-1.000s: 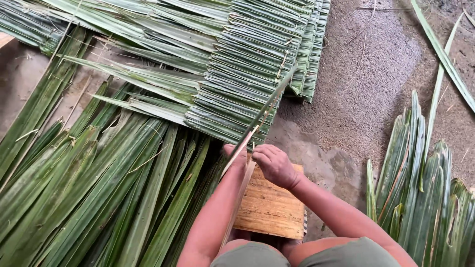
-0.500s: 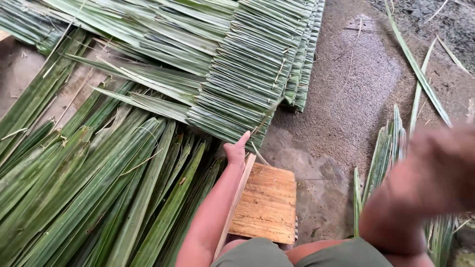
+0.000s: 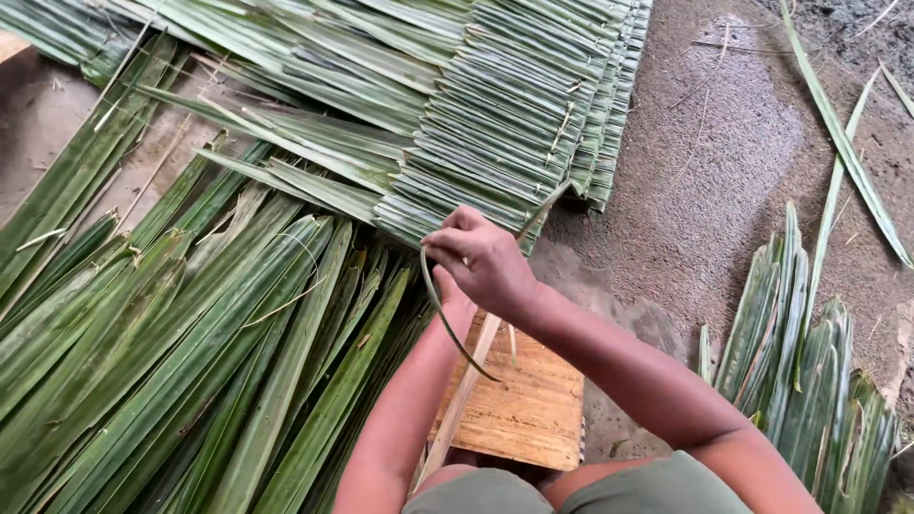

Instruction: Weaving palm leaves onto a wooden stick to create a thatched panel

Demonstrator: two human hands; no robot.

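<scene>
Right hand: fingers clamped on a thin green leaf strip, which curves toward 6 o'clock over the wooden board. Left hand: mostly hidden beneath; finger state cannot be told.

Near the centre of the view, the right hand pinches a thin curved green leaf strip that bends down toward six o'clock, while the left hand, mostly hidden beneath it, rests at the upper end of a pale narrow wooden slat lying over a flat square wooden block. From nine to seven o'clock spread loose long green palm leaves on the ground; at twelve o'clock lies a stitched panel of folded green leaves, and at four o'clock a bundle of upright green leaves on the grey dirt floor.
</scene>
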